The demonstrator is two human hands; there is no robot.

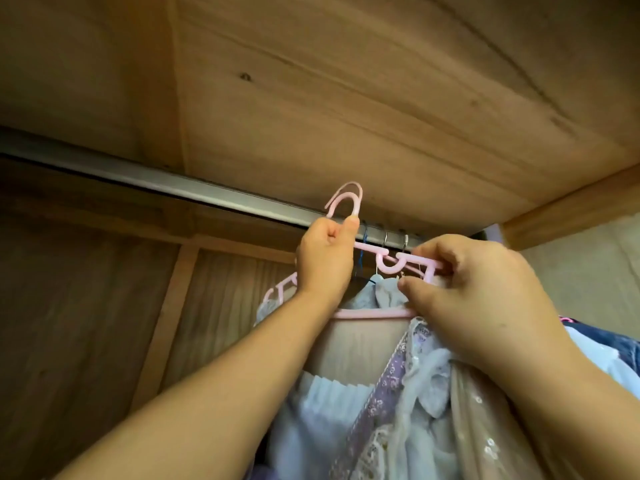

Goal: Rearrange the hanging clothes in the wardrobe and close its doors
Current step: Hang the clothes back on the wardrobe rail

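2 hands on pink hangers, wardrobe interior.
Left hand (pixel 323 258) grips pink hanger hooks (pixel 346 199) at 12 o'clock below the metal rail (pixel 173 183); right hand (pixel 478 289) pinches a hanger (pixel 391 263) at 3 o'clock; lilac lace garments (pixel 398 393) hang at 6 o'clock.

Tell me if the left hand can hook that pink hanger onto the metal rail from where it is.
Probably yes: the left hand grips the pink hanger just below its hook, right beside the metal rail, nothing between.

head view tilts upward, close under the wardrobe ceiling (pixel 346 81).
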